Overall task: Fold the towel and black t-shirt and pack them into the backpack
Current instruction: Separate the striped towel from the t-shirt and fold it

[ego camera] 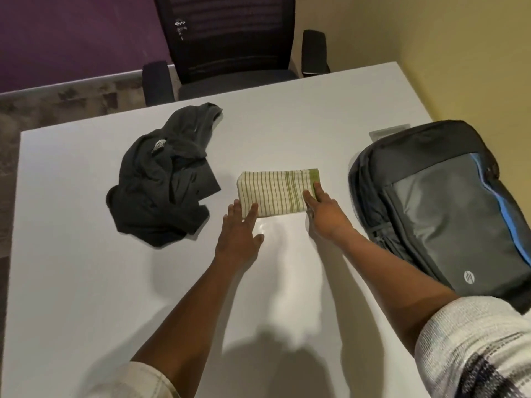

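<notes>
Lying at the middle of the white table (86,282) was the towel (275,193), folded into a compact rectangle, cream with thin green stripes and a solid green band along its right end. The left hand (240,234) lay flat with fingers straight and slightly spread, its fingertips touching the near left corner of the towel; it held nothing. The right hand (323,209) was likewise flat, fingers extended and pressing on the near right part of the towel beside the green band, with nothing gripped. To the left of the towel, apart from it, the black t-shirt (163,179) lay crumpled and unfolded, a small pale neck label showing on it, its print too small to read. To the right of the towel, near the table's right edge, the backpack (448,214) lay flat, dark grey with a lighter grey front panel and a blue strip along its right side; a round white "hp" logo appeared at the near end of the panel. Whether its zip was open could not be told. Beyond the far edge of the table stood a black mesh office chair (230,38) carrying a small white tag with illegible print.
</notes>
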### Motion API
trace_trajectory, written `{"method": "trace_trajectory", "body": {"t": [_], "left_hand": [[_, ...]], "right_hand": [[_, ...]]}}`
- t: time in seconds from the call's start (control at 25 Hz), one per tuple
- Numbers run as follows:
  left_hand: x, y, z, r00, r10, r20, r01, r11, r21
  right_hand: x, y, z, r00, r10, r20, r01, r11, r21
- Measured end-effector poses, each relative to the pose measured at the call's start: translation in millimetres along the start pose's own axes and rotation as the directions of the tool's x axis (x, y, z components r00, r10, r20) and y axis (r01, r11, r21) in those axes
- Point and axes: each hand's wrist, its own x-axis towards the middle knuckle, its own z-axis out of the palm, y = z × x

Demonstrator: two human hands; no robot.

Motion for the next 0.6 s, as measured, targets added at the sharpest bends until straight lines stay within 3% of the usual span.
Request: {"method": "trace_trajectory", "body": {"t": [0.24,0.4,0.6], "left_hand": [[98.4,29.0,-23.3,0.998,-0.043,-0.055,0.041,0.998,-0.039],[142.7,52.2,-34.8,0.993,-0.106,-0.049,0.108,0.993,0.042],[164.3,74.9,-38.1,0.977,-0.210,-0.044,0.212,0.976,0.050]], "right_hand": [[107.6,36.6,-42.3,0.999,-0.045,-0.029,0.047,0.996,0.069],[156.1,52.1,-61.9,0.993,-0.074,-0.095,0.080,0.995,0.066],[180.7,59.6,-61.4,0.986,-0.102,-0.129,0.099,0.995,-0.030]]}}
